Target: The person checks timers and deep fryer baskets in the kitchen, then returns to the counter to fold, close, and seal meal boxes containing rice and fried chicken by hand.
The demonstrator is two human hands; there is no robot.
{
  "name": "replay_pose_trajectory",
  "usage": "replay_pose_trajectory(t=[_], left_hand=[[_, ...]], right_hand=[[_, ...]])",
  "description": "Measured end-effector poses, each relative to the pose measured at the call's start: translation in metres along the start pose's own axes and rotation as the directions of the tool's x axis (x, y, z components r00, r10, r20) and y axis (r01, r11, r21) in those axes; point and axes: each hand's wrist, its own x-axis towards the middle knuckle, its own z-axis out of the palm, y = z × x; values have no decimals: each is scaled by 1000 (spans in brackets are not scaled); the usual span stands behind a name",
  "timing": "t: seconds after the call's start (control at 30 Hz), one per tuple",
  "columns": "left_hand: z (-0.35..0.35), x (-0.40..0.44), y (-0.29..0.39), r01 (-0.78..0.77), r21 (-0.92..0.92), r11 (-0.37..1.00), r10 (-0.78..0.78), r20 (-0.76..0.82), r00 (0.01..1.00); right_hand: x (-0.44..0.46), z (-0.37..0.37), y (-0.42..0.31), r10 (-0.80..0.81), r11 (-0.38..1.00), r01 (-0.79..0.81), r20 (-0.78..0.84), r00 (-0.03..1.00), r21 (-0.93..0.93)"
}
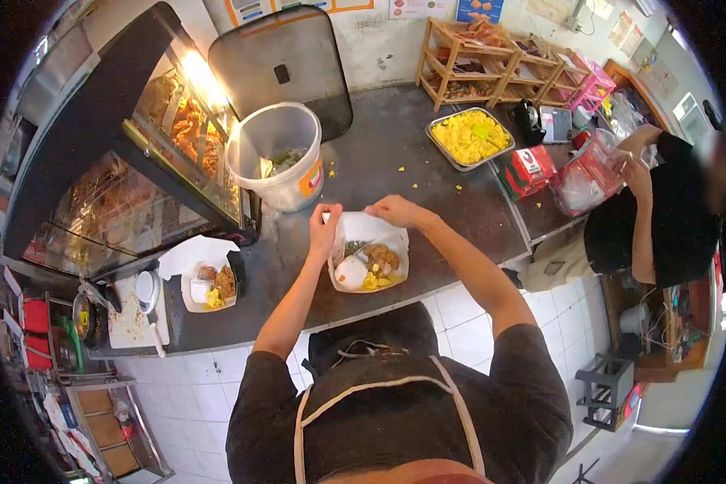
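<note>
In the head view, a paper meal box point(331, 282) stands on the dark counter in front of me. Inside it are a white rice mound point(350, 273), fried chicken point(381, 259), yellow scrambled egg point(376, 281) and some dark greens point(356, 245). My left hand point(325, 229) pinches the raised lid flap at its far left corner. The far right corner of the same flap is between the fingers of my right hand point(397, 211). To the left sits a second open meal box point(197, 305) with similar food.
Beyond my left hand stands a clear plastic bucket point(274, 181), beside a lit glass display case point(181, 121). A tray of yellow egg point(470, 139) lies back right. A cutting board point(137, 315) is far left. Another person point(653, 202) handles plastic bags point(587, 173) at right.
</note>
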Motion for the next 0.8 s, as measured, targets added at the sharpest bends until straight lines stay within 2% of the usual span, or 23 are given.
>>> replay_pose_trajectory(t=[0.03, 0.07, 0.1, 0.13, 0.2, 0.23, 0.3, 0.33, 0.37, 0.4, 0.43, 0.47, 0.53, 0.6, 0.63, 0.67, 0.7, 0.73, 0.77, 0.8], left_hand=[[0, 1, 2, -11, -17, 1000, 12, 73, 997], [-1, -1, 5, -14, -31, 999, 19, 146, 989], [0, -1, 7, -44, 15, 999, 41, 129, 991], [-3, -6, 8, -38, 18, 999, 36, 136, 990], [-11, -3, 15, -42, 169, 985, 0, 242, 970], [-8, -2, 13, -26, 176, 984, -11, 202, 979], [-9, 6, -1, -234, 290, 928, 185, 186, 965], [-6, 9, 7, -157, 224, 962, 107, 219, 970], [-13, 22, 0, -424, 326, 845, 298, 371, 879], [-10, 25, 6, -306, 273, 912, 195, 367, 910], [-10, 26, 15, -276, 340, 899, 124, 407, 905], [-14, 29, 21, -223, 387, 895, 20, 464, 885], [-18, 25, 35, -137, 360, 923, -90, 548, 832], [-31, 17, 51, -226, 457, 860, -153, 654, 740], [-36, 13, 49, -388, 484, 784, -60, 682, 729], [-42, 3, 53, -374, 489, 788, -75, 679, 730], [-49, -13, 58, -422, 542, 727, -67, 668, 741], [-54, -29, 66, -471, 591, 655, -54, 658, 751], [-59, -50, 68, -460, 600, 655, -68, 653, 754], [-65, -73, 65, -489, 636, 597, 10, 603, 798]], right_hand=[[0, -2, 0, -3, 1000, 3, -12, 1000, -8], [-1, 7, 7, -115, 993, 114, -42, 992, -18], [-2, 12, 6, -225, 974, 224, -71, 972, -29], [-3, 15, 7, -219, 976, 218, -76, 973, -24], [0, 10, -6, -72, 943, 40, -86, 994, -330], [2, 11, -7, -70, 944, 40, -81, 994, -327], [2, 23, 5, -220, 859, 77, -229, 948, -507], [4, 23, 8, -161, 898, 67, -183, 970, -435], [11, 14, 12, -94, 935, 45, -124, 988, -353], [15, 9, 22, -90, 961, 68, -71, 993, -269], [22, 3, 40, -201, 942, 186, -26, 979, -278], [14, -8, 30, -144, 990, 143, 41, 989, 12], [-3, -21, 22, 49, 966, -90, 170, 984, 244], [-20, -28, 33, 40, 989, -66, 191, 981, 133], [-30, -26, 31, 50, 987, -79, 200, 979, 140], [-44, -20, 27, 43, 997, -48, 73, 996, 65], [-60, -9, 24, 27, 1000, -27, -54, 998, -7], [-76, 6, 20, 31, 999, -31, -47, 998, 8], [-94, 24, 17, -105, 993, 92, -219, 970, -72], [-111, 40, 15, -254, 964, 200, -370, 894, -177]])
